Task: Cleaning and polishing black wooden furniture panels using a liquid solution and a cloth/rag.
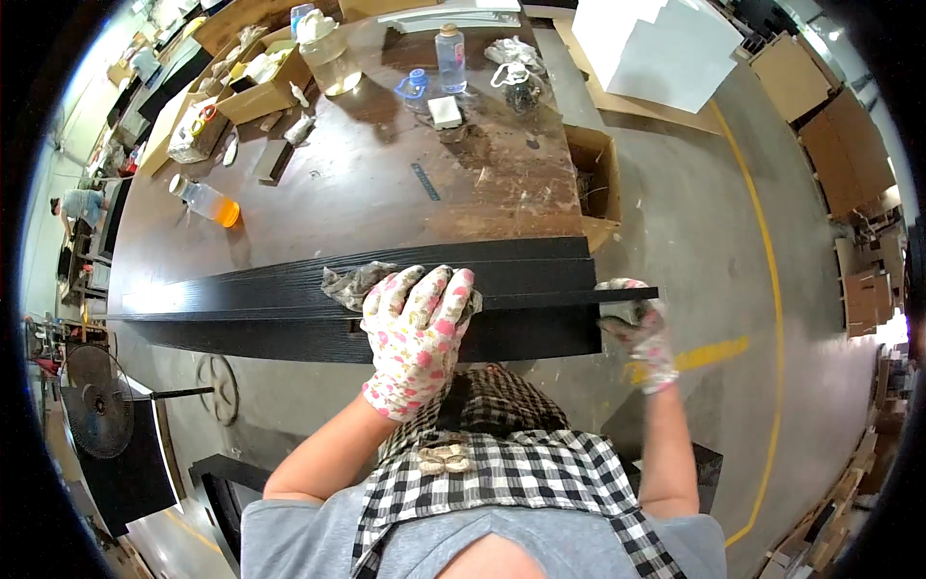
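Observation:
A long black strip [555, 298] lies across black boards [540, 332] at the front of the table. My left hand [415, 328], in a white glove with a pink floral print, is closed over a crumpled grey rag [349, 286] and presses it on the strip. Beyond the boards' right end, my right hand [646, 340], gloved alike with darkened fingers, grips the strip's projecting tip. The fingertips of my left hand are partly hidden in the rag, and my right hand is slightly blurred.
The brown table [338, 207] carries a bottle of orange liquid [212, 205], a clear bottle [450, 63], a small ruler [424, 181] and a cardboard box [262, 82]. An open carton [600, 183] stands at its right edge. A fan [96, 400] stands at left; a person [82, 205] is farther off.

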`<state>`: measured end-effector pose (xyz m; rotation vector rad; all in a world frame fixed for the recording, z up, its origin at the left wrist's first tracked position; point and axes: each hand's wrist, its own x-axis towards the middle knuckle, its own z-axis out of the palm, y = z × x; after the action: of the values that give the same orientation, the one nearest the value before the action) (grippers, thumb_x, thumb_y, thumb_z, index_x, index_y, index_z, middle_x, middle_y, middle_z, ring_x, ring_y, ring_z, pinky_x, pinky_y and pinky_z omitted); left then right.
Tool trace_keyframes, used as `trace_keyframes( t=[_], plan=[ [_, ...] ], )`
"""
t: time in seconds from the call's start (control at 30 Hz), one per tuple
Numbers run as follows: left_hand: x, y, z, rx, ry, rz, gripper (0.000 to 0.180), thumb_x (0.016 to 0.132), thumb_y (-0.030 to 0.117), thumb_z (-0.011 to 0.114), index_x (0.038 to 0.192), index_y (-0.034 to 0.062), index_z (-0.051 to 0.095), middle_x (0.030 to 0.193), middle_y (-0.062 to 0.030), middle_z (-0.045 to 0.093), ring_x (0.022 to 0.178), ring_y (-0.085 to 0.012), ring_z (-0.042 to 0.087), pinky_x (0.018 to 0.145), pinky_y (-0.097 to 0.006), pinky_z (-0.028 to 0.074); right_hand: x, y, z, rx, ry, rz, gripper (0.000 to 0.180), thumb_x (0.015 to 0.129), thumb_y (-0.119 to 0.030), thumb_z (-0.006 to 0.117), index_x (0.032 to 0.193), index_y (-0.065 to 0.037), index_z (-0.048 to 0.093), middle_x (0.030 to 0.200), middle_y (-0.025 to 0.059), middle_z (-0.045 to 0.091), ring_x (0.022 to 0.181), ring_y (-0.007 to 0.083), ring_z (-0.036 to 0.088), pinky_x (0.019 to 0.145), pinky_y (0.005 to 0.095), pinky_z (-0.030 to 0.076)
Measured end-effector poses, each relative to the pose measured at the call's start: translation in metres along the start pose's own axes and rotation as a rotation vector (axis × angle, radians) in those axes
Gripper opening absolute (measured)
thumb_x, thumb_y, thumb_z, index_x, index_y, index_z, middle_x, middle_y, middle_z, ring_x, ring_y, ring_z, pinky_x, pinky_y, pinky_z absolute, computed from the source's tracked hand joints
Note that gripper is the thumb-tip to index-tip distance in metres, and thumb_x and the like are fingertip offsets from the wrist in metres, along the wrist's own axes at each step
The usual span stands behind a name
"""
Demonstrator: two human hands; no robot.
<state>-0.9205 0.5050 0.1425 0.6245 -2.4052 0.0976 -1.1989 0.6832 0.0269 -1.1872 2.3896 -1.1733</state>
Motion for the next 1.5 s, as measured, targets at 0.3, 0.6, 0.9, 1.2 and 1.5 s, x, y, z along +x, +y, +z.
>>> trace_keyframes(
  t=[0.3,0.6,0.9,1.2,1.5],
  plan=[
    [0.055,0.105,0.054,-0.187,-0.182,0.224,0.056,0.078,0.021,0.059,0.132,0.0052,0.049,0.125,-0.0134,0.056,0.113,-0.0322,0.056,0.09,-0.045,0.048,0.006,-0.022,0.026,0.56,0.055,-0.184,0.024,0.085,-0.017,0.073,0.104,-0.005,0.065,0.087,0.0031,0.068,0.081,0.0178,0.066,0.073,0.0317,0.052],
    [0.087,0.122,0.04,-0.469,0.036,0.243,0.053,0.08,0.026,0.057,0.13,0.0093,0.052,0.131,-0.013,0.052,0.115,-0.032,0.051,0.091,-0.047,0.046,0.011,-0.002,0.026,0.667,0.026,0.008,0.026,0.081,-0.009,0.075,0.104,-0.005,0.063,0.091,0.0049,0.068,0.086,0.0161,0.064,0.077,0.03,0.052],
    [-0.024,-0.037,-0.011,0.07,-0.031,-0.011,0.039,0.076,0.018,0.066,0.115,0.0135,0.066,0.109,-0.0099,0.065,0.105,-0.0304,0.062,0.089,-0.048,0.048,0.015,-0.023,0.007,0.556,-0.115,-0.07,0.032,0.074,0.005,0.076,0.1,-0.002,0.06,0.097,0.0091,0.068,0.09,0.019,0.065,0.082,0.0324,0.054],
    [-0.101,-0.185,-0.094,0.204,0.171,-0.159,0.031,0.081,0.014,0.059,0.11,0.007,0.066,0.106,-0.0118,0.064,0.103,-0.0321,0.061,0.093,-0.048,0.046,0.024,-0.043,-0.036,0.231,-0.187,-0.185,0.052,0.081,-0.031,0.072,0.12,-0.002,0.056,0.124,0.0135,0.058,0.118,0.0297,0.055,0.103,0.0421,0.042],
    [-0.107,-0.196,-0.081,-0.065,0.161,-0.086,0.045,0.075,0.016,0.06,0.12,0.0123,0.063,0.116,-0.0114,0.063,0.107,-0.0307,0.06,0.095,-0.049,0.045,-0.022,-0.333,0.138,-0.332,-0.22,-0.868,0.073,0.074,-0.053,0.072,0.126,-0.005,0.055,0.117,0.0139,0.061,0.109,0.0301,0.058,0.095,0.0424,0.042]
  ],
)
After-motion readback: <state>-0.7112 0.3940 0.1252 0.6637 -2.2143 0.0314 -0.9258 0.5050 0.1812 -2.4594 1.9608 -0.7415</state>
